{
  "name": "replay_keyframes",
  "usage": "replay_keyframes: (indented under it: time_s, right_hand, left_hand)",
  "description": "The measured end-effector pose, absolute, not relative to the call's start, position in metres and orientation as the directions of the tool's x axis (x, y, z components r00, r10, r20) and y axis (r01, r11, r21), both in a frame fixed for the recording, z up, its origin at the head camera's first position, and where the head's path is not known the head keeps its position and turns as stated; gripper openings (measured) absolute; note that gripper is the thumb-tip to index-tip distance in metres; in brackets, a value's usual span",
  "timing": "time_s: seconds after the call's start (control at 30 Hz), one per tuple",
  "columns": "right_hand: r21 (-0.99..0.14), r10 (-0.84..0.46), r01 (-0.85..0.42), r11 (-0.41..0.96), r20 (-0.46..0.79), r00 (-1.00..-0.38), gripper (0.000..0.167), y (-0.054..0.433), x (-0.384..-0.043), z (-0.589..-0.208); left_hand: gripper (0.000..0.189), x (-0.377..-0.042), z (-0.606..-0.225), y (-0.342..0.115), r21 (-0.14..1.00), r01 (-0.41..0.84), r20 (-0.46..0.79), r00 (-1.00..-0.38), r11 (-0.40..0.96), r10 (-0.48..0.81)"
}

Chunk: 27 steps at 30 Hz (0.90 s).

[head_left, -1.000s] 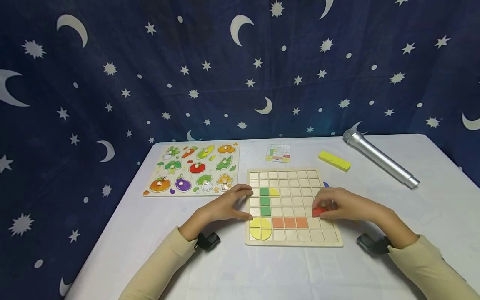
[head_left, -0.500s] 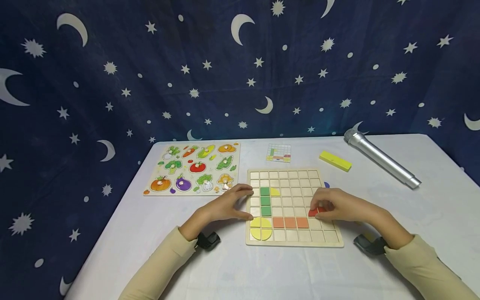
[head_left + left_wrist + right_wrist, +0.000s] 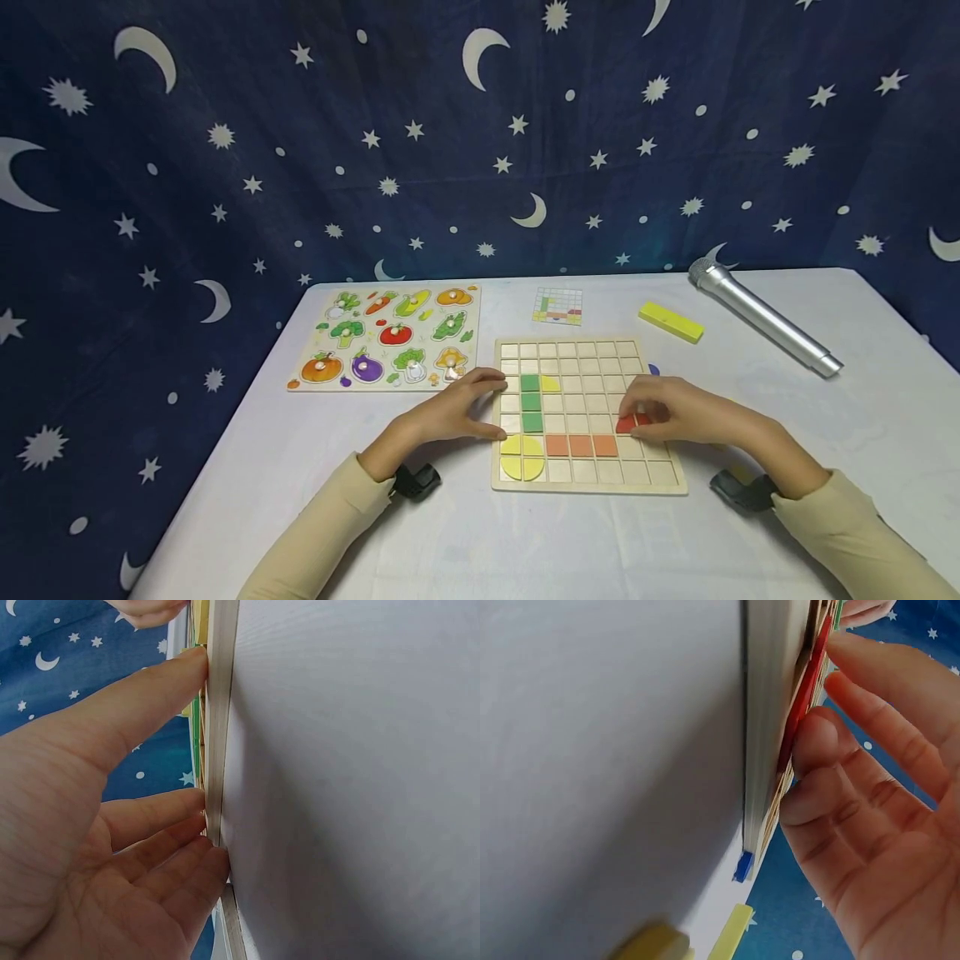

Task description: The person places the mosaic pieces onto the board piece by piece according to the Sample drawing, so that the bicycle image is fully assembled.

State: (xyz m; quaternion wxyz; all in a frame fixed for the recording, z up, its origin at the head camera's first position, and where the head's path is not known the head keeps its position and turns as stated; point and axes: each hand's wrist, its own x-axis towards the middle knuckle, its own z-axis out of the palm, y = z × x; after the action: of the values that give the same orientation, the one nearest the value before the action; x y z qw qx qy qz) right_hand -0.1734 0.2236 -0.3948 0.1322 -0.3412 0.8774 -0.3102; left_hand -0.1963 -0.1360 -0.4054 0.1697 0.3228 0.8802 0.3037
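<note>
A wooden grid board [image 3: 585, 483] lies flat on the white table. My left hand [image 3: 453, 408] rests against its left edge, thumb near the lower corner and fingertips higher up, as the left wrist view shows too. My right hand [image 3: 693, 408] is over the board's right side, thumb and fingers curled on two red rounded tiles [image 3: 625, 426] side by side. In the right wrist view a red tile [image 3: 804, 701] lies slanted under the fingertips, close on the grid. Green tiles [image 3: 531, 402], orange tiles [image 3: 581, 446] and yellow quarter-round tiles [image 3: 532, 468] sit in other squares.
Behind the board lies a small pattern card [image 3: 557, 306]. A vegetable peg puzzle [image 3: 393, 335] is at the left. At the back right are a yellow block [image 3: 671, 322] and a silver microphone [image 3: 765, 317]. A blue piece [image 3: 654, 369] shows beside the board's right edge.
My right hand has shifted slightly left with a red tile, and both red tiles now show next to each other. The left hand has stayed at the board's edge.
</note>
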Motion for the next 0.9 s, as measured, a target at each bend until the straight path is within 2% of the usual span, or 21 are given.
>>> replay_keyframes:
  time_s: [0.4,0.77,0.9]
  right_hand:
    - [-0.623,-0.692,-0.575,0.530,0.074,-0.718,0.017,0.242,-0.168,-0.393]
    - [-0.590,-0.602,-0.512,0.624,0.055,-0.797,0.019,0.268,-0.159,-0.385]
    - [-0.571,-0.588,-0.534,0.623,0.109,-0.802,0.019,0.280,-0.158,-0.387]
  left_hand:
    - [0.073,-0.196,-0.404,-0.135,0.646,0.457,-0.111,-0.736,0.612,0.667]
    - [0.073,-0.196,-0.403,-0.135,0.645,0.454,-0.115,-0.737,0.614,0.666]
    - [0.073,-0.195,-0.403,-0.136,0.647,0.455,-0.113,-0.737,0.612,0.667]
